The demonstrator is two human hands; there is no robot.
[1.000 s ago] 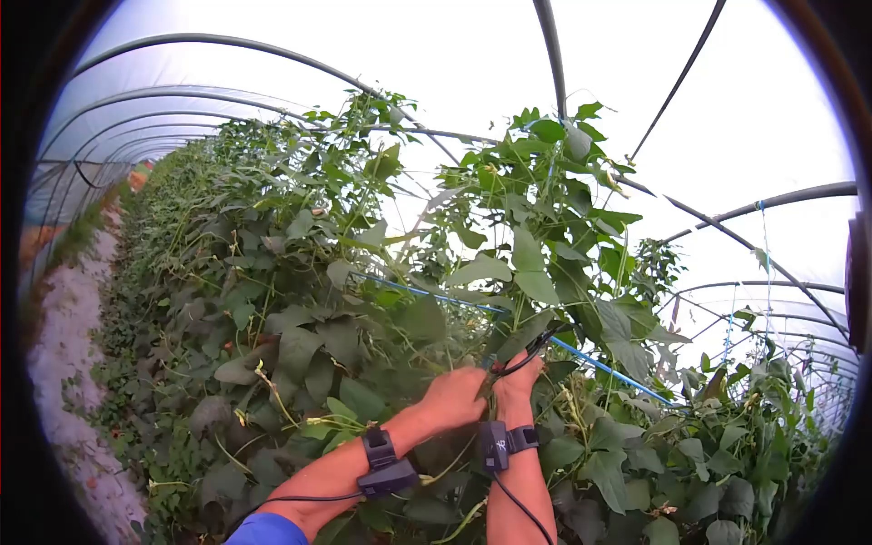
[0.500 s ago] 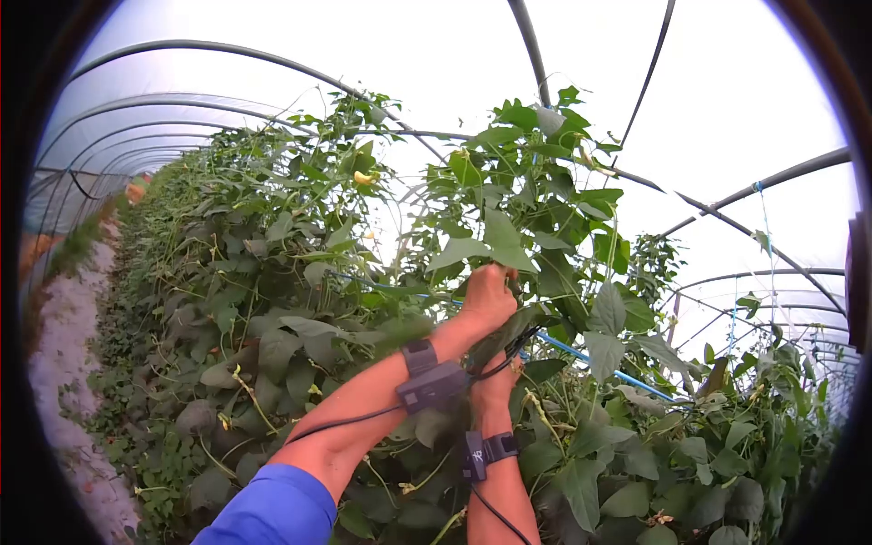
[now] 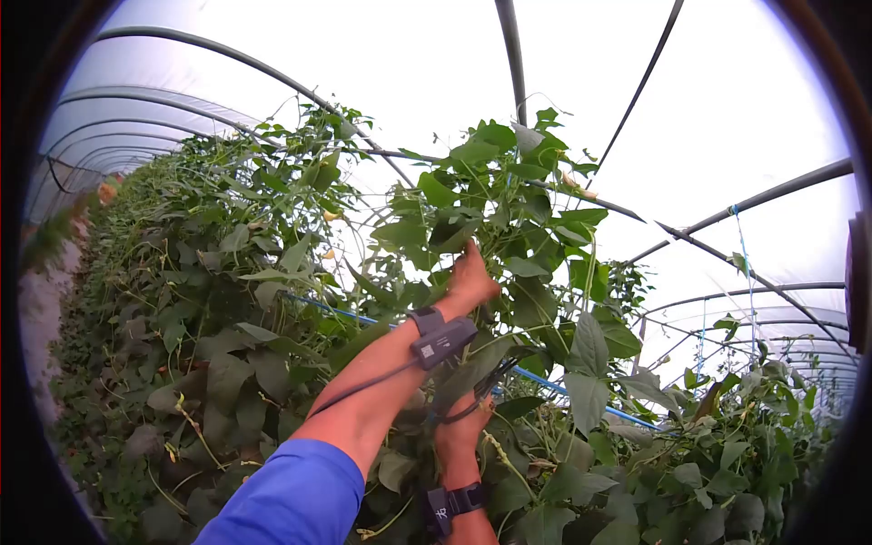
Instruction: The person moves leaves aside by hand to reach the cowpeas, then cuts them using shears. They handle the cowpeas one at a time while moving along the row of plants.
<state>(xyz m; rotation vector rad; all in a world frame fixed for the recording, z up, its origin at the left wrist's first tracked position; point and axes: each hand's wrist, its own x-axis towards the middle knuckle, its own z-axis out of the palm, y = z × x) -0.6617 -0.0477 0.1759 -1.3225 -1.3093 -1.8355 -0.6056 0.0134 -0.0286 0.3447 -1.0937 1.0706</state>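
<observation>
My left hand [image 3: 472,277] is stretched up into the top of a climbing bean vine [image 3: 495,195]. Its fingers are buried among the leaves, so its grip is hidden. A dark sensor band [image 3: 440,338] with a cable sits on that wrist, and the arm has a blue sleeve [image 3: 291,495]. My right hand [image 3: 459,434] is lower, half covered by leaves, closed around thin dark bean pods [image 3: 472,407]. It wears a wrist band [image 3: 450,500] too.
A long hedge of bean plants [image 3: 209,300] runs away to the left beside a pale path [image 3: 41,309]. A blue line [image 3: 554,391] crosses the foliage. Curved tunnel hoops [image 3: 509,54] and white plastic sheeting arch overhead.
My left hand has climbed from beside the right hand, low in the leaves, to the top of the vine. My right hand stayed low, and the view tilted up.
</observation>
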